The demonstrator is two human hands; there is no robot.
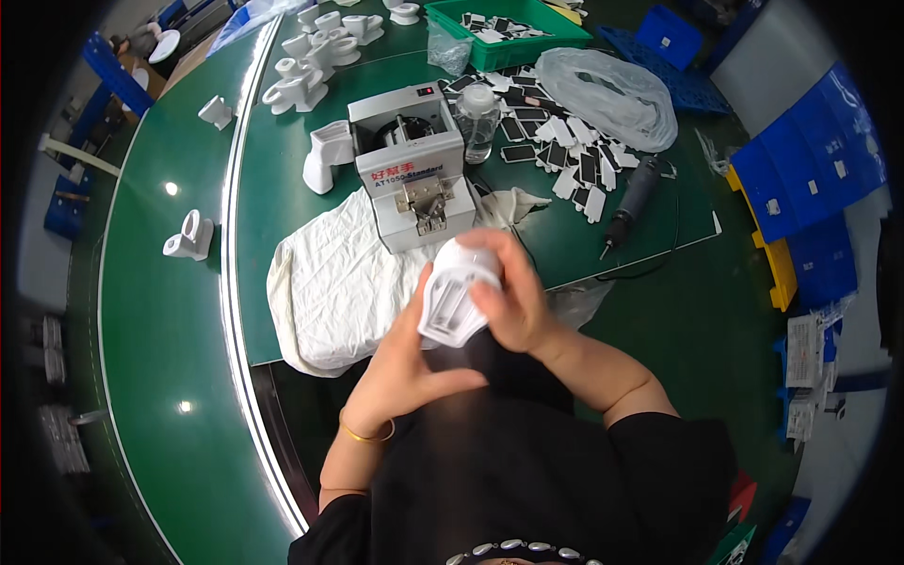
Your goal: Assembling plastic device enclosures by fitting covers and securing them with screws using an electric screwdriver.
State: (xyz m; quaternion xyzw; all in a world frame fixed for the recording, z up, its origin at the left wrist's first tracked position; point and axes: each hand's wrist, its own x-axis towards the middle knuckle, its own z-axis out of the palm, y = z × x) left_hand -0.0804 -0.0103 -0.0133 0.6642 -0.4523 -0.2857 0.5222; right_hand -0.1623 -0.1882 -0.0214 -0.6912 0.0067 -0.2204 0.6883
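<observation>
In front of my body, between both hands, is a white hollow plastic housing [459,303] with its ribbed open side turned up. My right hand [513,299] grips its right side, thumb on the rim and fingers over the far end. My left hand [407,363] supports the left side with its fingers, the thumb standing away from the part; some of these fingertips are hidden. Just beyond stands a grey bench machine [411,169] with a metal fixture [428,204] on its front. A white cloth pad [325,282] lies left of the machine.
Another white housing [328,155] leans beside the machine. More stand at the back left [315,56]. A clear bottle [478,122], scattered black and white flat pieces [589,169], a plastic bag [612,99], a power screwdriver [633,202] and a green bin [508,52] occupy the right side.
</observation>
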